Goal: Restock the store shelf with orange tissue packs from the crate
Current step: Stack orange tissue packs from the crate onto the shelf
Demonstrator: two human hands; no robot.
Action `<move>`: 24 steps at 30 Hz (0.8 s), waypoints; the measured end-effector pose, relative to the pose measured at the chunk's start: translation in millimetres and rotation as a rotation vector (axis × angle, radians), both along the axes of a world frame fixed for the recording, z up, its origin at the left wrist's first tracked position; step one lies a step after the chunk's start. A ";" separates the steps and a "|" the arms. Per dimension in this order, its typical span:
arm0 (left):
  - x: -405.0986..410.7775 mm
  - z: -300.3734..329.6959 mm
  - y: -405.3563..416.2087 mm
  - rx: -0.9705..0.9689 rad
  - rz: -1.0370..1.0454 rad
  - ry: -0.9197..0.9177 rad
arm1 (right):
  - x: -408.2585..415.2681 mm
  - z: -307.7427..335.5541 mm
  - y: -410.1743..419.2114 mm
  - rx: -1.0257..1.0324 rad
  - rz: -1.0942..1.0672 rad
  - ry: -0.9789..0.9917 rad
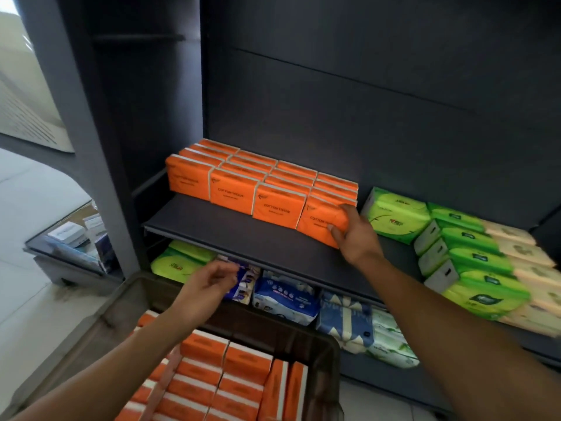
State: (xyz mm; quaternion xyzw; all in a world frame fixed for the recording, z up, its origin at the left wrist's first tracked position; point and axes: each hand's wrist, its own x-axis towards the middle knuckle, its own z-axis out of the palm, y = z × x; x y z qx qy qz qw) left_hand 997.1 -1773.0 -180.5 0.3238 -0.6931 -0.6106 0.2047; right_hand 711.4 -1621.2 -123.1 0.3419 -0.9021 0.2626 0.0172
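Right hand [352,235] up on the dark shelf [243,235], fingers and thumb curled round the front orange pack [318,221] at the right end of the rows. That pack tilted a bit, standing on the shelf, touching the orange pack to its left. More orange tissue packs [243,177] lined up in four rows behind and to the left, all upright, front ones showing the words COTTON TISSUE.

Left hand [209,279] lower down, in the air above the far edge of the crate [321,350], in front of the lower shelf. Fingers loosely curled, holding nothing, maybe just a little blurry to be sure.

Brown crate at the bottom, near the body, packed with many more orange packs in the crate [209,378], lying in tight rows, a few standing on edge on the right side.

Green packs [473,253] just beside the right hand on the same shelf, cream packs [522,247] further right. Blue and white packs [288,299] on the lower shelf, plus one green pack [179,262] at its left end.

Low glass case [73,238] with small boxes off to the left on the pale floor.
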 end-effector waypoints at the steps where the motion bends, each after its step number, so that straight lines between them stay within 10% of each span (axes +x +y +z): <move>1: 2.2 -3.6 -1.0 -0.001 0.003 -0.010 | -1.2 0.5 -1.2 0.002 -0.008 -0.001; 15: 45.6 -32.6 -7.1 -0.093 0.027 -0.217 | 49.9 5.7 9.9 -0.179 -0.290 -0.203; 24: 143.3 -60.9 -0.1 -0.320 0.041 -0.997 | 196.1 -51.0 37.1 -0.227 -0.146 -0.181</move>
